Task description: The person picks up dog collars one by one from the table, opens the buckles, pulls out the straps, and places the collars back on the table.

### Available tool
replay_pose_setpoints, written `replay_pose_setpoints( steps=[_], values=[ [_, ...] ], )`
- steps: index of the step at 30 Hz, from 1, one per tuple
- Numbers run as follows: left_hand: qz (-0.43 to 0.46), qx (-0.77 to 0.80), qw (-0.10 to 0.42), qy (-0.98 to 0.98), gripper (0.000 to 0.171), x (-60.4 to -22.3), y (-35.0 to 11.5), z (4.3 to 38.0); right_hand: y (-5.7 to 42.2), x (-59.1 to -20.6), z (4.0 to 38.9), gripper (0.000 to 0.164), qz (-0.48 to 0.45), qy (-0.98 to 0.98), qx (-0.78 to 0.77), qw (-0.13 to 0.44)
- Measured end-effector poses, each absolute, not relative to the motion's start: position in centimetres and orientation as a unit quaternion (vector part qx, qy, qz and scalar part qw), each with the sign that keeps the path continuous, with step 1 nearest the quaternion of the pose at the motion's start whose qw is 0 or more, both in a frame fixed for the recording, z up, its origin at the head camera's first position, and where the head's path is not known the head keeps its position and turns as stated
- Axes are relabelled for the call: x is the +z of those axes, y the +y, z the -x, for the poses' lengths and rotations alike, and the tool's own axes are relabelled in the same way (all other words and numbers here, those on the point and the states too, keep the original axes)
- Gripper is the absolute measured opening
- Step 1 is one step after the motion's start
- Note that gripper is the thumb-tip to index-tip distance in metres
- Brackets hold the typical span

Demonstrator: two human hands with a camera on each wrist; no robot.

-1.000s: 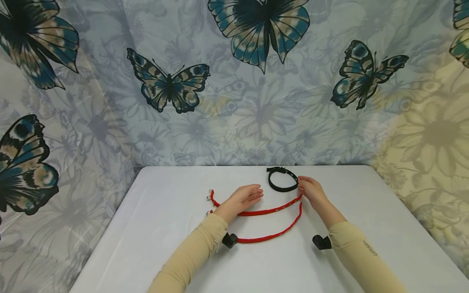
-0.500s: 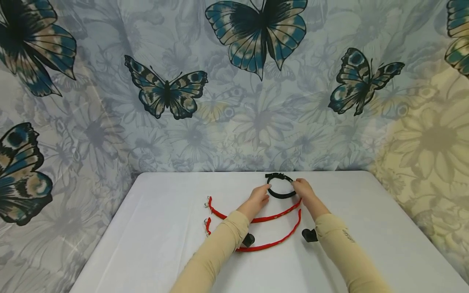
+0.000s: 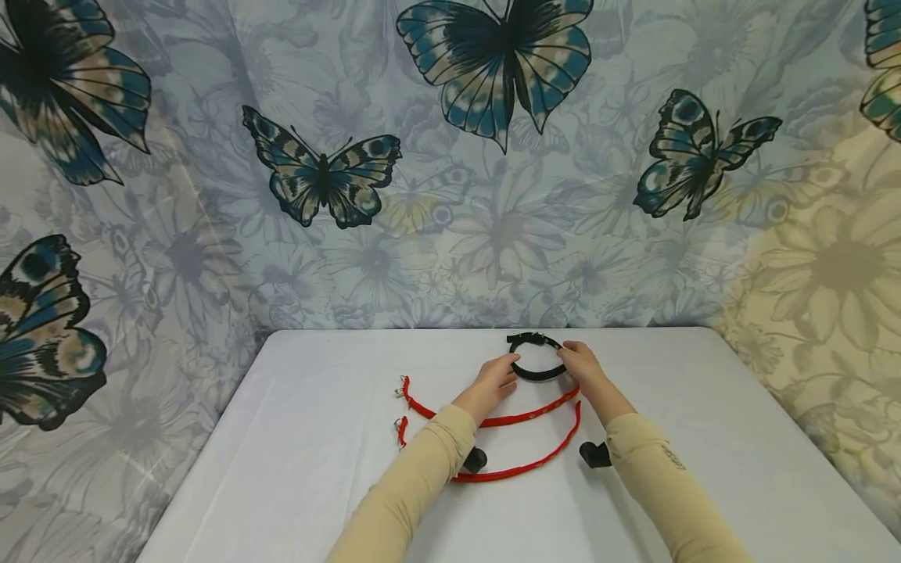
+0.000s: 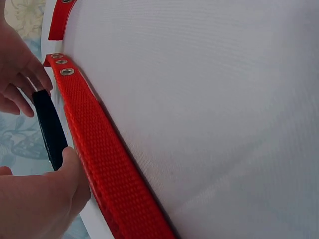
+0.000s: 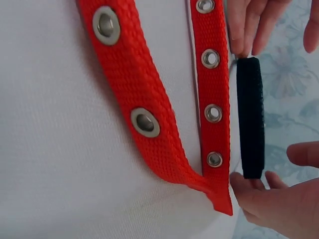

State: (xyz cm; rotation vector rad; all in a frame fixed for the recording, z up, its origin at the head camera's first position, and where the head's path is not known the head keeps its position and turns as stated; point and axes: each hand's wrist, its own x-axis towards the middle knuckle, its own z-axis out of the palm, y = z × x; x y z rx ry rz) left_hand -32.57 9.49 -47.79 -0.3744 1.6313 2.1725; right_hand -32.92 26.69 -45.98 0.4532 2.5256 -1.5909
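A black collar, buckled into a ring, lies near the far edge of the table. My left hand touches its left side with extended fingertips. From the other side, my right hand has its fingertips at the ring's right edge. Both thumbs stand apart from the band in the right wrist view, where the black collar shows edge-on between the hands. Nearer to me, a red collar with metal eyelets lies stretched in a curve. Below it curves a second red collar, partly hidden by my left forearm.
The white table ends just beyond the black collar. Behind it hangs a butterfly-printed cloth. Metal fittings sit at the red collars' left ends. Dark wrist cameras hang under both forearms.
My left hand has moved right and away from me, from over the upper red collar to the black ring's left side. My right hand has shifted slightly left. Little differs over the last half second.
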Motion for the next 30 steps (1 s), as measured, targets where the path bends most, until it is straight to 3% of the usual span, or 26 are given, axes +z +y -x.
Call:
replay_pose_setpoints(
  steps=[9,15,30],
  values=[
    [0.18,0.785,0.159,0.571,0.049,-47.7,7.7,32.5,25.6,-46.2,32.2,0.055,-0.158,0.764,-0.625,0.04],
    [0.173,0.792,0.167,0.561,0.051,-47.6,6.4,32.2,24.7,-46.0,30.9,0.058,-0.148,0.721,-0.676,0.033],
    [0.115,0.798,0.17,0.566,0.056,-47.7,0.6,29.3,21.8,-46.1,27.0,0.062,-0.119,0.6,-0.784,0.107]
  ],
)
